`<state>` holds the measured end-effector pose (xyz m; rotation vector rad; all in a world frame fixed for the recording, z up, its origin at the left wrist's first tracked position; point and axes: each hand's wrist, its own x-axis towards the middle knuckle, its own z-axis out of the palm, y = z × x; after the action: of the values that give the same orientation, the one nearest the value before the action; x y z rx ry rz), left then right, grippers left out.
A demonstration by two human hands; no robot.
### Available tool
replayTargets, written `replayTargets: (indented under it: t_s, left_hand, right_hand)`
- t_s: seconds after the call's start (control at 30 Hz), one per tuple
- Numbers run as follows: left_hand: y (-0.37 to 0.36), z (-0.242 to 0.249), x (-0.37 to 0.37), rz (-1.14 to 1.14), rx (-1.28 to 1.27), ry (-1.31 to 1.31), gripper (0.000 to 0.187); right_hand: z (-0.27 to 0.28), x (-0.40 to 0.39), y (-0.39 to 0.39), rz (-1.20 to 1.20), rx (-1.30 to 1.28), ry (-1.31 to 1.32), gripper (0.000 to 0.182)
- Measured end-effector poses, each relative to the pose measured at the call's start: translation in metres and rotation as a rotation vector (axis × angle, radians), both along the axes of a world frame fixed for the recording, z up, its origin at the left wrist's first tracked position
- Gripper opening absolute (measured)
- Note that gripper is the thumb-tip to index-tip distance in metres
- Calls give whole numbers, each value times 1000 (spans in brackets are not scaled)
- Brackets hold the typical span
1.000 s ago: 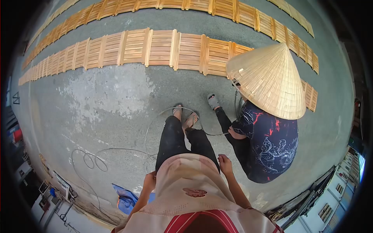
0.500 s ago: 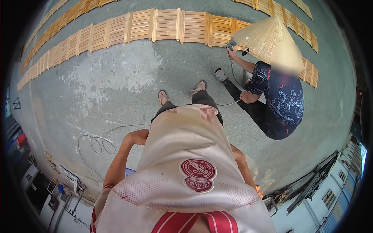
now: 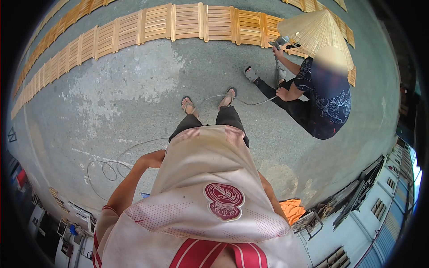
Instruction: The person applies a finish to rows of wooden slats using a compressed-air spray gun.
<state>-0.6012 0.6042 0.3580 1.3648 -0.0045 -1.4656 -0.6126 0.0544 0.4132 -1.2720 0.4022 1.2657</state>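
Note:
My left hand (image 3: 156, 159) is at my side by the hem of my pale shirt (image 3: 196, 156); its fingers are hidden behind the cloth. Only my right forearm (image 3: 271, 192) shows, and the shirt covers the hand. A thin grey hose (image 3: 254, 103) crosses the floor by my sandalled feet. To the right, a seated co-worker in a conical straw hat (image 3: 319, 33) holds a grey hand tool (image 3: 280, 42) at the near edge of a row of slatted wooden panels (image 3: 156, 24). The co-worker's other hand (image 3: 282, 93) is near the hose.
More rows of slatted panels (image 3: 71, 21) lie farther off on the worn concrete floor (image 3: 134, 89). Hose loops (image 3: 109, 169) lie to my left. Behind me on the right are an orange cloth (image 3: 292, 211) and a stack of dark boards (image 3: 353, 201).
The co-worker's hand and grey tool have moved right along the panel row. My view has shifted slightly, showing more of the orange cloth. My arms stay at my sides.

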Motion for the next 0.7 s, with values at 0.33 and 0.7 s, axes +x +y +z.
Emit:
replayTargets:
  t_s: [0.33, 0.7]
  left_hand:
    - [-10, 13, -24, 58, 106, -213, 44]
    - [-45, -1, -13, 141, -108, -134, 58]
  right_hand:
    - [6, -11, -11, -19, 65, -44, 64]
    - [6, -21, -54, -16, 51, -47, 62]
